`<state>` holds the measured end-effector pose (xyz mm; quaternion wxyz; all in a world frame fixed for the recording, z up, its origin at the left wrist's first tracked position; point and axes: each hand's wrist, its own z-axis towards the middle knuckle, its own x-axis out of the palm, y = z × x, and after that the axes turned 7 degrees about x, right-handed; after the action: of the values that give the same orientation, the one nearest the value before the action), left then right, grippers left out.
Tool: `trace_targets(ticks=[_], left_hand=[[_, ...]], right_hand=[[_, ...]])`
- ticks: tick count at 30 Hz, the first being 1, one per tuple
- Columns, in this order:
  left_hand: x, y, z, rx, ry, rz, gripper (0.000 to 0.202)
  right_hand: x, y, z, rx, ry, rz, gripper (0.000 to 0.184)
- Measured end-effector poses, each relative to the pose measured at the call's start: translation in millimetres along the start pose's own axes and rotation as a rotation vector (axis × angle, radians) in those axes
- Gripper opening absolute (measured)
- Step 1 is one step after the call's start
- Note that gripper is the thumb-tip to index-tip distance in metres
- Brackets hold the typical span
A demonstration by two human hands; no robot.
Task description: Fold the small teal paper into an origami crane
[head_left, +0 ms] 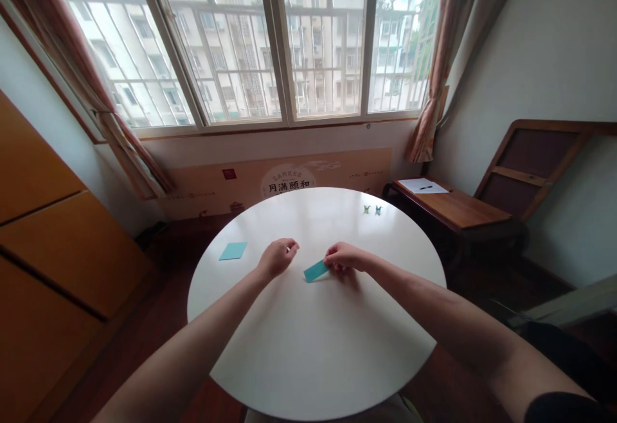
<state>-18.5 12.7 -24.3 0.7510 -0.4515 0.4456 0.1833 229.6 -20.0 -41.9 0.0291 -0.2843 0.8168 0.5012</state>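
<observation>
My right hand [343, 255] pinches a teal paper rectangle [315, 271], my left hand [278, 257] curls nearby, whether grasping anything I cannot tell, teal paper square [233, 251] to its left

A teal strip [315, 271], pinched by the right grip [344, 256], narrows the gap to the left grip [276, 258]. Straight beyond both grips, the tabletop [308, 352] leaves a passage; two small figures [378, 210] stand in the way beyond and right of the right grip, a teal square [233, 251] left of the left grip. Nearer than both, open room lies between left forearm [202, 339] and right forearm [419, 301].
</observation>
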Motion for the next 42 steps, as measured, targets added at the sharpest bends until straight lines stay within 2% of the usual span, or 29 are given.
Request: trace_targets(ticks=[3,6,9,12,14,16,20,24,28,32,38,42], left_hand=[[0.9,-17,-20,0.263,0.075,0.149,0.013],[11.4,-35,-35,0.472,0.146,0.242,0.017],[23.3,-45,-42,0.593,0.174,0.289,0.018],[30.0,-44,-41,0.661,0.165,0.307,0.021],[31.7,-39,-39,0.688,0.150,0.306,0.024],[32.5,-33,-36,0.707,0.139,0.292,0.026],[33.1,-19,-29,0.726,0.135,0.239,0.025],[29.7,-9,-20,0.785,0.173,0.168,0.022],[23.5,-5,-15,0.723,0.230,0.138,0.024],[23.1,-1,-12,0.722,0.265,0.109,0.025],[28.9,4,-9,0.734,0.167,0.148,0.018],[31.3,7,-8,0.743,0.144,0.146,0.019]], right_hand=[[-1,1,-6,0.031,0.013,-0.171,0.030],[0,3,-10,0.030,-0.003,-0.306,0.029],[4,1,-13,-0.017,-0.058,-0.407,0.026],[9,-3,-16,-0.132,-0.176,-0.474,0.023],[11,-6,-18,-0.244,-0.276,-0.502,0.018],[10,-9,-19,-0.368,-0.319,-0.518,0.011],[3,-17,-14,-0.607,-0.255,-0.575,0.008],[-7,-27,-3,-0.751,-0.157,-0.625,0.010],[-13,-34,7,-0.972,-0.093,-0.650,0.016],[-15,-37,12,-1.048,-0.099,-0.629,0.019],[-14,-37,12,-1.081,-0.101,-0.654,0.017],[-13,-32,9,-1.040,-0.037,-0.621,0.014]])
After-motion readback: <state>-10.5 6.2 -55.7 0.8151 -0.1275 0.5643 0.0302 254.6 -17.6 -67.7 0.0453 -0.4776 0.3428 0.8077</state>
